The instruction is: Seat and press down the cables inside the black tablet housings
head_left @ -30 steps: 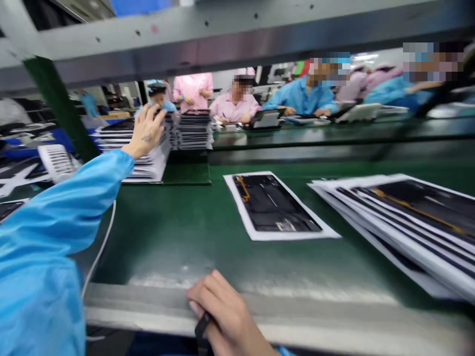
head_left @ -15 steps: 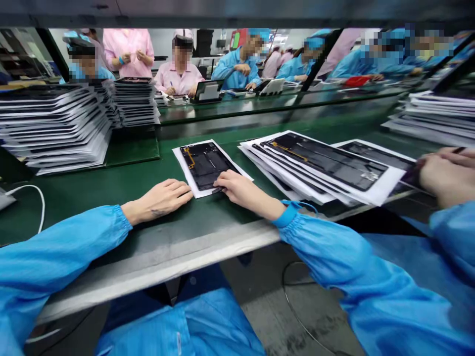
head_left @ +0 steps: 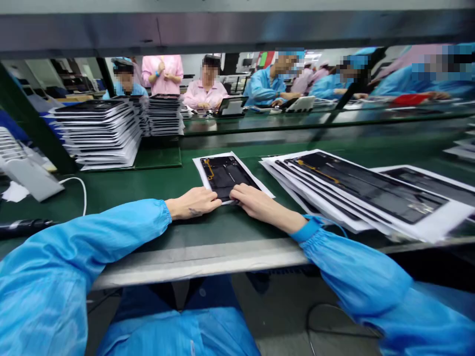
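A thin black tablet-like panel (head_left: 226,174) with an orange flex cable along its left side lies on a white sheet (head_left: 262,189) on the green bench. My left hand (head_left: 195,203) rests palm down at the panel's near left corner, fingers lying together and touching the edge. Over the near edge, my right hand (head_left: 261,205) is closed with its fingertips pinched on a small dark piece; most of it is hidden, so its kind does not show. To the right lies a loose pile of similar panels (head_left: 371,185) with white sheets between them.
Tall stacks of sheeted panels (head_left: 100,133) stand at the back left. A white device (head_left: 31,170) with a cable and a black cylindrical tool (head_left: 25,228) lie left. A metal shelf (head_left: 237,32) crosses overhead. Several people work across the bench.
My left hand has moved in to the panel's near left corner and its fingers have drawn in. My right hand stays at the near edge. The view has shifted left; the neighbour's hand is out of view.
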Available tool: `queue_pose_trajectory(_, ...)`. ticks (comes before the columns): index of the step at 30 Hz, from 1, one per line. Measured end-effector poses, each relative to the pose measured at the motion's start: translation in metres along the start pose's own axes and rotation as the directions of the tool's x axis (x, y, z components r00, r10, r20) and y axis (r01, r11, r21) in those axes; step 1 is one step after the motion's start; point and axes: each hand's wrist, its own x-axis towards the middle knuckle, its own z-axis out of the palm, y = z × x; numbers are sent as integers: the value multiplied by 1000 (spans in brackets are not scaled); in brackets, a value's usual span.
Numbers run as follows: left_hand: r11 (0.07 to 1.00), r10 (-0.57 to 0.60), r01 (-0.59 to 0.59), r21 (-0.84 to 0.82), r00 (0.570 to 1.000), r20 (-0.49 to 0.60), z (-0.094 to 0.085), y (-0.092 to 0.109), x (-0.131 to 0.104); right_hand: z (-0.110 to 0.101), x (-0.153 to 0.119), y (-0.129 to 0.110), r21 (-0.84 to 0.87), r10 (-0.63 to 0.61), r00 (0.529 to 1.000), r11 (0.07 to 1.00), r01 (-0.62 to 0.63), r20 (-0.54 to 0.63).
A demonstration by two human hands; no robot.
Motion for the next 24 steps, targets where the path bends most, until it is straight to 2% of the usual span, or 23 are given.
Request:
queue_pose_trajectory(2, 1000, -12, 12, -13, 1000, 0, -11, 2, -11, -1, 2, -13, -3, -16, 1000, 1000, 16, -25)
queue_pose_trajectory(4, 999, -14, 14, -30, 1000, -4, -29, 9, -33, -3, 1, -37, 7, -36, 998, 999, 36, -49)
queue_pose_trajectory(9, 995, -29, 24, -100, 998, -47, -81, 52, -119, 1, -3, -130, 37, -106, 990, 993, 110, -89)
queue_pose_trajectory(11, 989, -69, 61, -136, 996, -53, -93, 69, -148, 7, -1, -163, 17, -129, 984, 991, 132, -122)
queue_pose_trajectory(13, 980, -123, 113, -163, 991, -50, -96, 84, -169, 15, 1, -186, 6, -126, 981, 992, 128, -149)
queue_pose_trajectory(16, 961, -199, 182, -210, 978, -63, -88, 98, -188, 23, 2, -199, 35, -101, 987, 994, 106, -122)
queue_pose_trajectory(19, 907, -301, 272, -320, 953, -43, -79, 103, -197, 18, -1, -197, 265, -52, 992, 961, 80, -111)
queue_pose_trajectory(21, 850, -389, 353, -391, 921, -15, -75, 104, -198, 10, -3, -194, 443, 28, 984, 895, 54, -178)
queue_pose_trajectory(24, 759, -488, 431, -488, 873, 11, -72, 105, -193, 0, -5, -194, 533, 156, 943, 846, 26, -293)
